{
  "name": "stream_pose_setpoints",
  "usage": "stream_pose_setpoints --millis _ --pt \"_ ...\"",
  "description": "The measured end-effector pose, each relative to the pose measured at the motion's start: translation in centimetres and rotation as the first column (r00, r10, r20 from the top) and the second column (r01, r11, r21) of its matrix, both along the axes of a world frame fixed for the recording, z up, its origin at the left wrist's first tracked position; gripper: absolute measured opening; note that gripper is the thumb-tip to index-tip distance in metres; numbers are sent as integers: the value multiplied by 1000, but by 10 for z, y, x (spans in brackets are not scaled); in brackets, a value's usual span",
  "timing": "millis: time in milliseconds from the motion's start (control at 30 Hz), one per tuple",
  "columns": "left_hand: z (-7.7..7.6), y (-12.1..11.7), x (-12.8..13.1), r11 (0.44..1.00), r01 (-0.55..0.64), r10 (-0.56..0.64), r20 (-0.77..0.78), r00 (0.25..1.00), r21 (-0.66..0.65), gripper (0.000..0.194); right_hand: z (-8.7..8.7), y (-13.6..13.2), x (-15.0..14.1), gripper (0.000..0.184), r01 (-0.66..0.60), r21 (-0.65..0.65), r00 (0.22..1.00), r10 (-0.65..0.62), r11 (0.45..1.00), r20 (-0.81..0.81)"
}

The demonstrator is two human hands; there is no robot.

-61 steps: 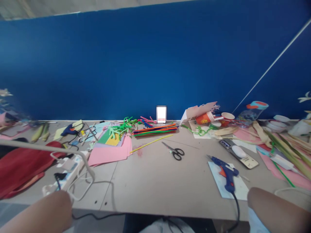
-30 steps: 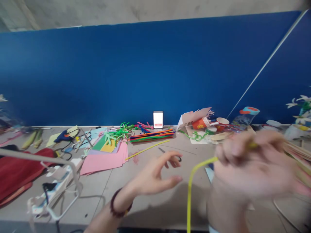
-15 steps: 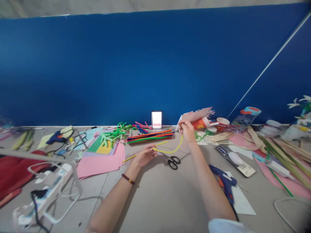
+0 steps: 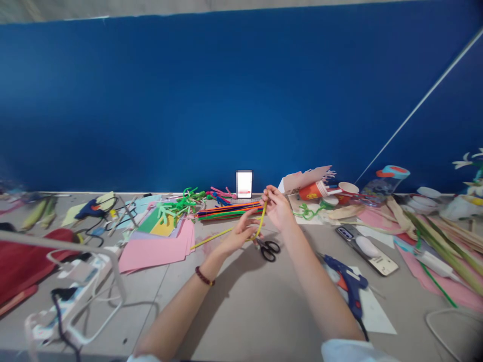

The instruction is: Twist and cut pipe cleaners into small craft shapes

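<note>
Both hands work at a yellow pipe cleaner [image 4: 262,217]. Its upper end is pinched between the fingertips of my right hand [image 4: 278,208]. From there it runs down to my left hand [image 4: 241,235], whose curled fingers close around its lower part. Black-handled scissors [image 4: 269,250] lie on the table just below the hands, their blades partly covered. Another yellow length [image 4: 211,238] lies on the table behind my left hand, partly hidden by it. Just beyond the hands is a bundle of orange, purple and green pipe cleaners [image 4: 226,212].
Pink paper sheets [image 4: 158,253] and tangled green pipe cleaners [image 4: 181,203] lie to the left. A small lit screen [image 4: 244,184] stands against the blue partition [image 4: 226,100]. On the right are a glue gun [image 4: 349,281], a phone [image 4: 366,249] and a red paper cup [image 4: 311,191]. A power strip [image 4: 62,306] sits at lower left.
My right hand has come left and closer to my left hand, which has moved right and up. The yellow pipe cleaner's sagging loop between them has become a short, steep stretch.
</note>
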State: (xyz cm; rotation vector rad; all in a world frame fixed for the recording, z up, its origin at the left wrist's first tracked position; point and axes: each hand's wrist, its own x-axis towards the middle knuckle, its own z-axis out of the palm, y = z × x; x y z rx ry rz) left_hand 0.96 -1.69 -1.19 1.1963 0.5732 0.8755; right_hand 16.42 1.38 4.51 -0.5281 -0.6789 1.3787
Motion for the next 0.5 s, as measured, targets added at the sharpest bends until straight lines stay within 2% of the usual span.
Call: stream_pose_setpoints --millis 67,133,200,300,367,500 --pt "12 0 1 988 140 -135 69 988 -71 58 3 3 6 17 69 7 997 -69 998 -43" --pt "22 3 -3 976 199 -188 123 974 -84 50 4 7 16 17 155 17 986 -153 988 -62" --pt "30 8 -11 982 182 -177 102 979 -42 43 4 10 29 18 219 26 974 -217 975 -68" --pt "36 17 -27 986 167 -166 -87 982 3 37 5 13 47 21 272 27 961 -270 962 -57" --pt "38 23 -39 993 107 -99 -182 978 39 33 6 12 56 24 311 22 950 -309 950 -50" --pt "39 33 -66 996 -41 60 -259 964 78 30 6 12 68 29 374 27 927 -374 927 13"
